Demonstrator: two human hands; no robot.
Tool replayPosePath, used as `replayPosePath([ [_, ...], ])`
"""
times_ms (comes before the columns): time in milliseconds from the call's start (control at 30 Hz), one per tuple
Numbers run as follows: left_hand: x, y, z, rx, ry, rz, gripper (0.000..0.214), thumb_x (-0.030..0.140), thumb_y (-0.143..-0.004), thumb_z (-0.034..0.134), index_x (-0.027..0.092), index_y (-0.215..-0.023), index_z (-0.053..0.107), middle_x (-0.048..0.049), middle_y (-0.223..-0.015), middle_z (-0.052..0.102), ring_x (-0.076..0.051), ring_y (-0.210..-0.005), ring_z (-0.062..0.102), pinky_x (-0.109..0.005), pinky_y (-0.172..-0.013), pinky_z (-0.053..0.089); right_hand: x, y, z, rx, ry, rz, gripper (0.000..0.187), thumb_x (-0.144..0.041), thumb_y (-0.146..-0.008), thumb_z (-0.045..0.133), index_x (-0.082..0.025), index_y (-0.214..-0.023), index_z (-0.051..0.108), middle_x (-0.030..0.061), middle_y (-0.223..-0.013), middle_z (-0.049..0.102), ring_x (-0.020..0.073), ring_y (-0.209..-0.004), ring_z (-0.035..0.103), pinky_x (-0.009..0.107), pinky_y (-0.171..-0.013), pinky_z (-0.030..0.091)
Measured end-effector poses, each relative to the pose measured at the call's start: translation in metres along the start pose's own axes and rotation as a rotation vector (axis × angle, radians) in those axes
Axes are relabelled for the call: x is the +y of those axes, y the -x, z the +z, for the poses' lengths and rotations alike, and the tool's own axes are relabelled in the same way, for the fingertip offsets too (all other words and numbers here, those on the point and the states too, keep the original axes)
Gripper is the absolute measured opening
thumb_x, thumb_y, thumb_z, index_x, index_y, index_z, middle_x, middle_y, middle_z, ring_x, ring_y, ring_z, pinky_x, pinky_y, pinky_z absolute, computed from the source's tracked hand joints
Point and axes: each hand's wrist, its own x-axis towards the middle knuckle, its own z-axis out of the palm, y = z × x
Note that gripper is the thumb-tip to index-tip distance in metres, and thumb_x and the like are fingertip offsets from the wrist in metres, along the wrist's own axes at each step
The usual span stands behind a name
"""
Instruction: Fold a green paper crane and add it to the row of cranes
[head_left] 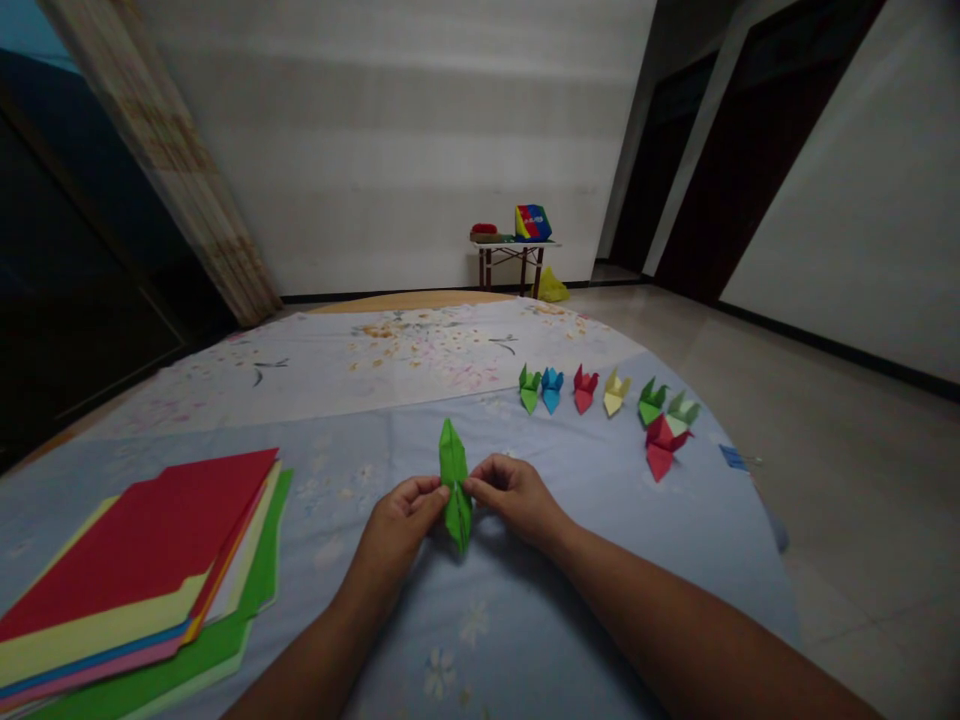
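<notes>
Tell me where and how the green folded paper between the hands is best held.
Probably pinch the green folded paper at its narrow middle, coming from both sides, as the left hand and right hand do now. It points lengthwise away from the person, with a tapered tip at each end, so a middle grip should steady both halves.

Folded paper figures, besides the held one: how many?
7, all at right. Row, left to right: green figure, blue figure, red figure, yellow figure, second green figure, pale green figure; nearer, second red figure, overlapping the last.
</notes>
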Motion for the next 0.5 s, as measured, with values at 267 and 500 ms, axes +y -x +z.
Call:
replayPosePath([
  [267, -0.0004, -0.0011, 0.0000, -0.048, 0.005, -0.061, 0.028, 0.031, -0.065, 0.071, 0.012, -0.084, 0.068, -0.0067, -0.074, 0.072, -0.017, -0.068, 0.065, -0.027, -0.070, 0.047, 0.0018, 0.0008, -0.0003, 0.006, 0.048, -0.019, 0.019, -0.033, -0.072, 0.062, -0.015, -0.069, 0.057, -0.0026, -0.061, 0.055, 0.0083, -0.055, 0.048, 0.019, -0.051, 0.037],
  [500, -0.0002, -0.0006, -0.0004, -0.018, 0.010, -0.056, 0.026, 0.032, -0.061, 0.073, 0.012, -0.077, 0.068, -0.0049, -0.066, 0.071, -0.016, -0.062, 0.064, -0.025, -0.064, 0.047, -0.0018, 0.0040, 0.0012, 0.015, 0.109, -0.054, 0.016, -0.029, -0.073, 0.061, -0.015, -0.068, 0.056, -0.0034, -0.060, 0.053, 0.0077, -0.055, 0.047, 0.019, -0.051, 0.036],
])
